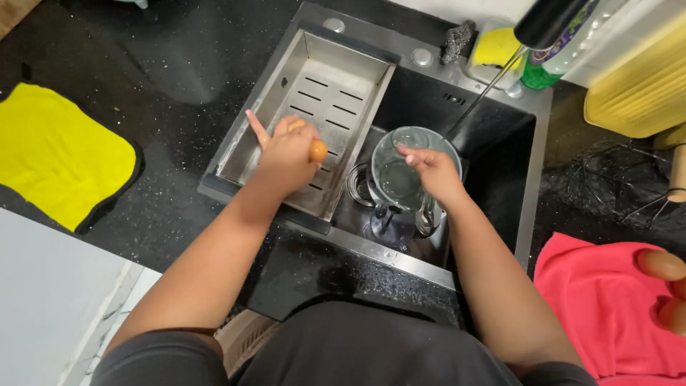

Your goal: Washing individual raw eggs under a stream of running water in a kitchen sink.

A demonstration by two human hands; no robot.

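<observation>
Overhead, left hand (287,154) gripping orange sponge (317,151) over steel tray (336,86); right hand (431,171) gripping glass jug (399,179) — in sink (532,154).

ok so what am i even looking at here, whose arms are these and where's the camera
The camera sits on a person's head and looks down, so the two bare arms are that person's own. They stand at a dark sink set in a black counter. The left hand holds an egg over a metal drain tray. The right hand grips the rim of a clear glass jug in the basin. A yellow cloth lies to the left, a pink cloth to the right.
</observation>
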